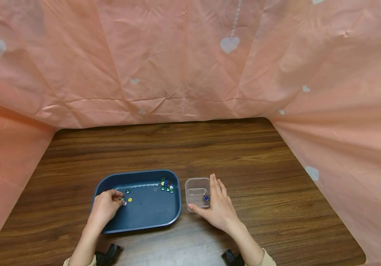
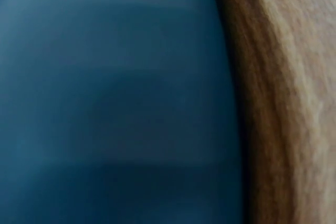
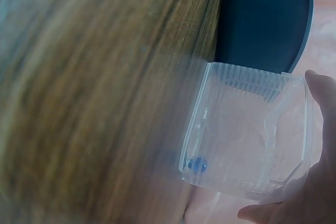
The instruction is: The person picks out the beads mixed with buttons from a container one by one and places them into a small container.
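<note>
My left hand (image 1: pixel 105 205) reaches into the left end of a blue tray (image 1: pixel 137 229), fingertips pinched together on a small green bead (image 1: pixel 122 199). A white bead (image 1: pixel 125 203) lies just below these fingertips, and a yellow button-like disc (image 1: pixel 130 200) is to their right. My right hand (image 1: pixel 222 210) rests along the right side of a clear plastic box (image 1: pixel 195 181), fingers straight and thumb across its near side. Inside the box lies a blue marble (image 3: pixel 198 164). The left wrist view shows only the tray (image 2: pixel 121 98) and wood, not the hand.
Several green, blue and white marbles (image 1: pixel 168 188) cluster in the tray's far right corner. A dark green marble (image 1: pixel 127 191) sits alone nearer my left hand. Pink cloth with hearts (image 1: pixel 184 66) encloses the brown wooden table (image 1: pixel 277 177) at its back and sides.
</note>
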Action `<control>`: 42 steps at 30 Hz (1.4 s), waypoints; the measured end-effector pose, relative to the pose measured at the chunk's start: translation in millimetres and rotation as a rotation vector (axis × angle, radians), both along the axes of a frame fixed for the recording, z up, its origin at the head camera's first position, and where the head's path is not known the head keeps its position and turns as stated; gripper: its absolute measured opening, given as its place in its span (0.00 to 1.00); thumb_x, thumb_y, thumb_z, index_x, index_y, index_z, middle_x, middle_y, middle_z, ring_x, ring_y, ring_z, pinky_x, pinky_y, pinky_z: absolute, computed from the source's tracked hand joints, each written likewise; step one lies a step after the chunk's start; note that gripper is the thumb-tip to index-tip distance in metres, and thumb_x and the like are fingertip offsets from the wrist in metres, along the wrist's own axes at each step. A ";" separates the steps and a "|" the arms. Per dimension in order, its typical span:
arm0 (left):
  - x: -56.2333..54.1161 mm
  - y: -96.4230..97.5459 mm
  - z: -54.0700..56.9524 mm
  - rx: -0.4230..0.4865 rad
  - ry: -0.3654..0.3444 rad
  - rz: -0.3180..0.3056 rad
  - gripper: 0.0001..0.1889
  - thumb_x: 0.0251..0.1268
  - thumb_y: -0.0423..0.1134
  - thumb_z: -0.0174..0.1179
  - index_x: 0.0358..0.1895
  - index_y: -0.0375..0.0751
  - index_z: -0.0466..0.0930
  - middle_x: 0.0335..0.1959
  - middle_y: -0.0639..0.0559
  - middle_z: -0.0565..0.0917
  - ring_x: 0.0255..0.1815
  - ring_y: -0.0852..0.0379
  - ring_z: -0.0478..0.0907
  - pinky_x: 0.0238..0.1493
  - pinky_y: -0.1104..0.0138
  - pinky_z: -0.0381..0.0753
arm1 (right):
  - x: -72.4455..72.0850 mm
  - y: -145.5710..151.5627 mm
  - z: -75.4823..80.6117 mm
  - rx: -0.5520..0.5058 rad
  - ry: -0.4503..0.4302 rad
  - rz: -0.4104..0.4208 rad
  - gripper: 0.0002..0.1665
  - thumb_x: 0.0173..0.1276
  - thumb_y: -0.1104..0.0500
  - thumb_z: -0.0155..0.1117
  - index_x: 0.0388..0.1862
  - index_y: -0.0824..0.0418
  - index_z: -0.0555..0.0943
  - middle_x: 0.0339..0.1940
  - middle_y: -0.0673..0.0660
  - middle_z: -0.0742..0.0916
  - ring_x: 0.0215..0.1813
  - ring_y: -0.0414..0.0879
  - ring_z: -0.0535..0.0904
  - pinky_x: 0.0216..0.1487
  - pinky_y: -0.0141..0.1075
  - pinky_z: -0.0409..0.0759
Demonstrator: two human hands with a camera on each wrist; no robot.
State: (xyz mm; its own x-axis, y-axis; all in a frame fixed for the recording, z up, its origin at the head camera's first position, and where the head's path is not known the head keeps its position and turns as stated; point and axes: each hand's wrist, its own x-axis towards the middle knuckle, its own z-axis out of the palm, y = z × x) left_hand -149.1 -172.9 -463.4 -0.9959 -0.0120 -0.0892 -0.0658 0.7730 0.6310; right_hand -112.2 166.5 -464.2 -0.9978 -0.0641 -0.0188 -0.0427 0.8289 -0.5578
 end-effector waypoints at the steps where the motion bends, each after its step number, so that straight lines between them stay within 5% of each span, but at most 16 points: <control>1: -0.1 0.0 -0.2 -0.002 -0.002 -0.001 0.08 0.53 0.27 0.68 0.37 0.27 0.84 0.28 0.46 0.85 0.32 0.51 0.80 0.33 0.59 0.78 | -0.1 0.0 -0.2 0.000 0.000 0.000 0.72 0.54 0.25 0.65 0.80 0.64 0.42 0.80 0.62 0.53 0.79 0.60 0.46 0.69 0.66 0.57; 21: -0.7 -0.1 -1.9 -0.003 -0.029 -0.002 0.07 0.51 0.26 0.69 0.35 0.28 0.85 0.27 0.46 0.85 0.31 0.52 0.80 0.32 0.58 0.79 | -1.7 -0.6 -1.6 -0.001 0.010 0.006 0.72 0.54 0.26 0.65 0.80 0.64 0.42 0.80 0.62 0.53 0.79 0.61 0.47 0.68 0.66 0.57; 42: 0.8 2.5 4.1 0.027 0.049 0.024 0.06 0.54 0.29 0.67 0.35 0.28 0.85 0.25 0.49 0.84 0.28 0.55 0.80 0.28 0.64 0.77 | -3.8 -0.1 -1.6 0.015 0.006 0.009 0.72 0.54 0.25 0.64 0.80 0.64 0.43 0.80 0.63 0.53 0.79 0.61 0.46 0.69 0.66 0.57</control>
